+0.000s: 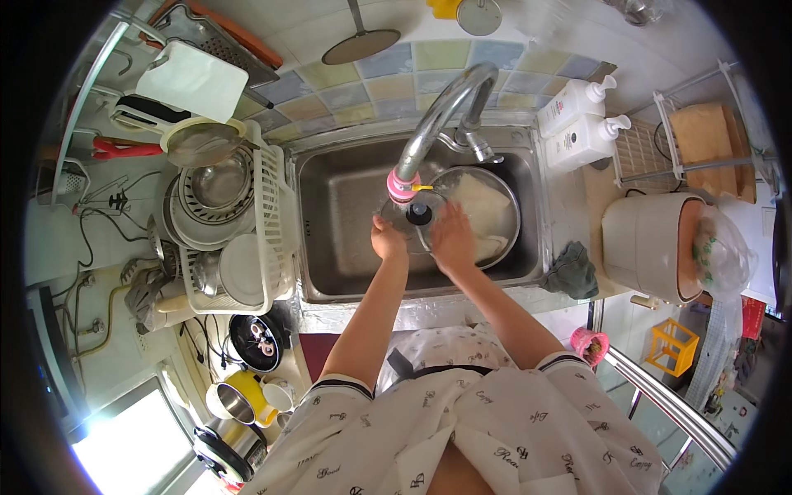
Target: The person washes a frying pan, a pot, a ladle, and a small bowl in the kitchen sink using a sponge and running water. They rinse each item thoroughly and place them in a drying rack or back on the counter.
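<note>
In the sink basin [346, 204], my left hand [390, 239] grips the left edge of a clear round disc [396, 216] that looks like a glass lid. A dark round centre with a bright middle shows there; whether it is a knob or the drain beneath is unclear. My right hand [455, 238] is motion-blurred at the disc's right side, over the near-left rim of a round bowl [517, 213]. Pale, cloth-like pieces [479, 201] lie in that bowl. Just above the disc hangs the chrome faucet [427, 127], with a pink nozzle [402, 187] and yellow lever.
Left of the sink, a white dish rack [269, 216] holds bowls and plates. Two white pump bottles [575, 142] stand at the back right corner. A dark grey cloth [572, 270] lies on the right edge, near a beige bin-like container [643, 244].
</note>
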Demonstrator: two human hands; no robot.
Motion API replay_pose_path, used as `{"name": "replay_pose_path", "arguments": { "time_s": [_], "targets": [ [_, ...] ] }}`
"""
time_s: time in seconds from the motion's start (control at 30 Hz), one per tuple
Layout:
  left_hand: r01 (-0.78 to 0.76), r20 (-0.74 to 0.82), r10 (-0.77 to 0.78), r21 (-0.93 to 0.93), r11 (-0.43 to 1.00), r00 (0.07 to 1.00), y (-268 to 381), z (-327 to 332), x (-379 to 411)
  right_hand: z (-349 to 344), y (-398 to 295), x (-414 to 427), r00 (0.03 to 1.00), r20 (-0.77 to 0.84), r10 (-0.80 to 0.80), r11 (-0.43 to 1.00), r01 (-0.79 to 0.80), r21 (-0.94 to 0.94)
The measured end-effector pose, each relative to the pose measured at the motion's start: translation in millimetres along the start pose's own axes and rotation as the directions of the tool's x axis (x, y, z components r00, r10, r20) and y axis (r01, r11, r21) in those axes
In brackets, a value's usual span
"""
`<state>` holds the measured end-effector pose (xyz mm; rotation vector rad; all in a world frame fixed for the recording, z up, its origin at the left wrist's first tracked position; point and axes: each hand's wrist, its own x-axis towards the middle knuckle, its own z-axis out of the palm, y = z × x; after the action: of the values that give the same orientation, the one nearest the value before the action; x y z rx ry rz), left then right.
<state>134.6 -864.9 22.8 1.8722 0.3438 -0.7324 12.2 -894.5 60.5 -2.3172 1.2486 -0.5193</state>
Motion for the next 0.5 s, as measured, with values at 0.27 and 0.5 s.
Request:
{"name": "replay_pose_path", "arguments": {
  "time_s": [0.27,0.5],
  "targets": [
    [0.181,0.299,-0.146,-0.093,0.979,0.943,-7.8,4.2,25.3,-15.9,-23.1,5.3,0.920,0.147,-0.364,0.925,0.338,0.176],
    [0.246,0.485,-0.120,-0.206,0.947,0.866,34.3,-22.8,22.2,-24.5,-31.1,28.3,0.741,0.226,-0.632,0.767,0.640,0.046]
  ]
}}
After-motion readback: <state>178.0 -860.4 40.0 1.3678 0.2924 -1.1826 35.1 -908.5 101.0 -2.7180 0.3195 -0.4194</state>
